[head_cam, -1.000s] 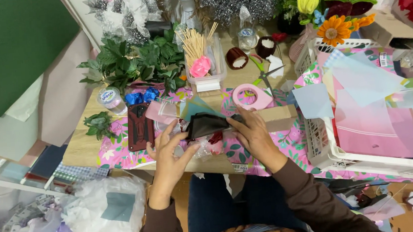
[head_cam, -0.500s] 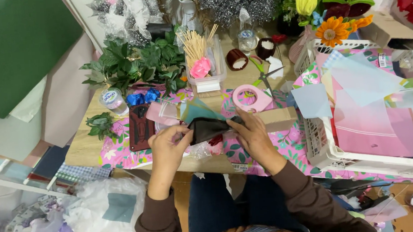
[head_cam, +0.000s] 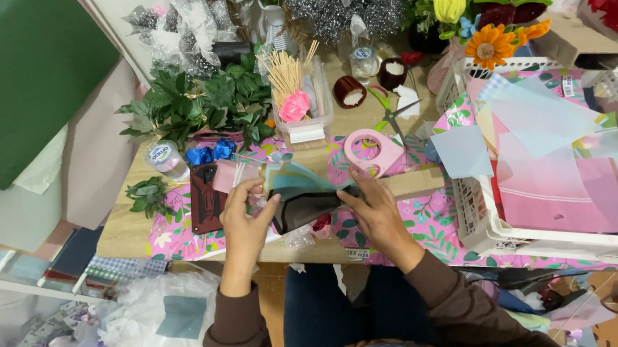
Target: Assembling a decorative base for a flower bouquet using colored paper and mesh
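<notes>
Head view looks straight down on my work: I hold a dark, matte sheet of black-brown paper (head_cam: 304, 208), folded or curled over itself so that it forms a soft, rounded band, stretched level between my two hands. My left hand (head_cam: 243, 218) pinches its left end, fingers closed on the edge; my right hand (head_cam: 375, 209) grips its right end, thumb and fingers clamped along the upper fold. The hands are apart, with the whole sheet between them.

The sheet hangs just above the near edge of the pale wooden table (head_cam: 121, 234), over pink floral wrapping paper (head_cam: 428, 219). Just behind the sheet lie teal paper pieces (head_cam: 296, 178). A pink plastic tape dispenser (head_cam: 371, 152) sits close behind it. To the left of the sheet lies a dark red rectangular case (head_cam: 206, 199). Further behind the sheet stands a clear box of thin wooden sticks (head_cam: 289, 77) with a pink paper flower. Well to the right of the sheet, a white plastic basket (head_cam: 476, 230) holds pink and pale blue paper sheets.
</notes>
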